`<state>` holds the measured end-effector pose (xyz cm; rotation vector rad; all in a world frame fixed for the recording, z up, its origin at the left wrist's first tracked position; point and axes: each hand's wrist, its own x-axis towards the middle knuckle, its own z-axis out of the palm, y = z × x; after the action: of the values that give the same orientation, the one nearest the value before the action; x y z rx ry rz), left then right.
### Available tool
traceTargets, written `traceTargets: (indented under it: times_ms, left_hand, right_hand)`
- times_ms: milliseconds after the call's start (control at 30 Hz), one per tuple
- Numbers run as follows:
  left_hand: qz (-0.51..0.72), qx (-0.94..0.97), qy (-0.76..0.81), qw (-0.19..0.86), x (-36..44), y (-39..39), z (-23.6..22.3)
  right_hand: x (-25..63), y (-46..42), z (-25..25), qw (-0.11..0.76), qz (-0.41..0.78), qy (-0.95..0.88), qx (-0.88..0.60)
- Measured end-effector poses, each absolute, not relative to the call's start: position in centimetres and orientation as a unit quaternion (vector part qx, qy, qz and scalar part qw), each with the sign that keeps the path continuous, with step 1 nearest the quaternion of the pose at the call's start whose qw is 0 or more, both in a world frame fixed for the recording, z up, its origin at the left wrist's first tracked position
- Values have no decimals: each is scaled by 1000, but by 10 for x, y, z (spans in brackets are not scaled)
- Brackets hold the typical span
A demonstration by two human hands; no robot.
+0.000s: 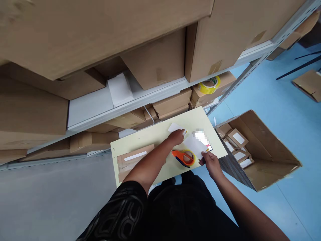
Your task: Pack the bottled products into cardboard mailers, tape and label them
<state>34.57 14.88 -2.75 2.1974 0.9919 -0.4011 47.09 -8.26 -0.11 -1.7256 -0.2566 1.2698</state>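
Over the cream tabletop (155, 138), my left hand (176, 137) is closed at the edge of a small white paper slip (175, 127). My right hand (211, 162) pinches the lower right corner of a larger white paper sheet (195, 144). Partly under that sheet lies a phone-like device (210, 148) with a pixelated bright face. Between my arms sit an orange-handled tool (178, 156), its kind unclear, and a yellow-rimmed tape roll (192, 158) touching it. A flat taped cardboard parcel (122, 164) with a white strip lies at the left, partly behind my left forearm.
Shelving (90, 112) with large cardboard boxes (160, 63) rises just beyond the table. A yellow tape roll (209, 85) rests on a lower box. On the right, an open carton (265, 150) on the blue floor holds several small labelled boxes (237, 138).
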Motion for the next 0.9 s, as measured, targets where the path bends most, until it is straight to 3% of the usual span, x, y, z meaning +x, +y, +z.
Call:
traceTargets:
  times_ms: [233, 333, 567, 900]
  left_hand:
    - [75, 541, 465, 697, 293, 143, 30]
    - [159, 448, 418, 774, 256, 131, 64]
    - [273, 410, 414, 766, 170, 106, 133]
    - [326, 433, 376, 752, 69, 71, 162]
  right_hand:
    - [470, -54, 34, 480, 525, -208, -671]
    - [460, -39, 56, 497, 547, -214, -639]
    - [411, -1, 101, 485, 603, -235, -589]
    - [311, 30, 159, 522, 602, -256, -548]
